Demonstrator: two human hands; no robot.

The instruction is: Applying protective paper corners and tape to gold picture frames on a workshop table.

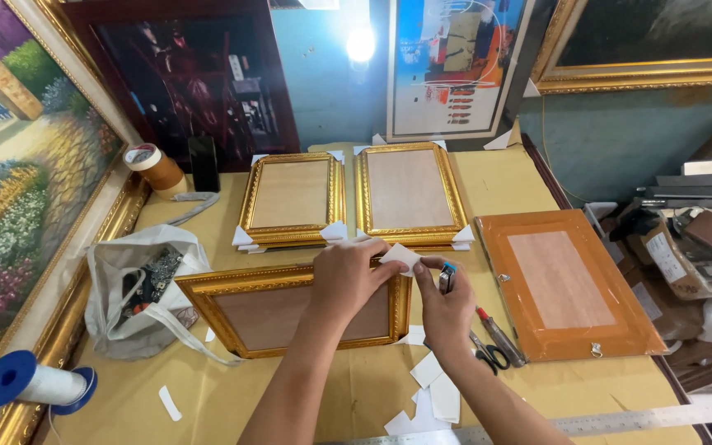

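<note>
Gilt frame (pixel 290 309), face down on the brown-paper-covered bench (pixel 331 395), lies directly beneath both hands, with its plain wooden backing showing; it serves as reference for all positions. At its upper right corner, the left hand (pixel 346 276) pinches a white paper corner piece (pixel 401 255) between thumb and fingers, fingers curled, palm down on the moulding. The right hand (pixel 447 309), just right of that same corner, is closed around a small tool with a blue tip (pixel 447 276), probably a tape dispenser or stapler; cannot tell which. Judged step: fitting a protective paper corner onto the frame; this corner appears partly wrapped, not yet fixed. Next move likely calls for holding the fold tight against the moulding while the tool is brought square onto the flap. Behind the frame, two smaller gilt frames (pixel 348 198) already carry white corners on all four points. Right of the frame: scissors (pixel 488 354), then an orange wooden backing board (pixel 566 284) with small metal hangers. Near its lower right corner, loose white paper pieces (pixel 434 391). Left of it, a limp grey cloth bag (pixel 138 288). Moulding is ribbed, glossy gold; paper matte, creased.
</note>
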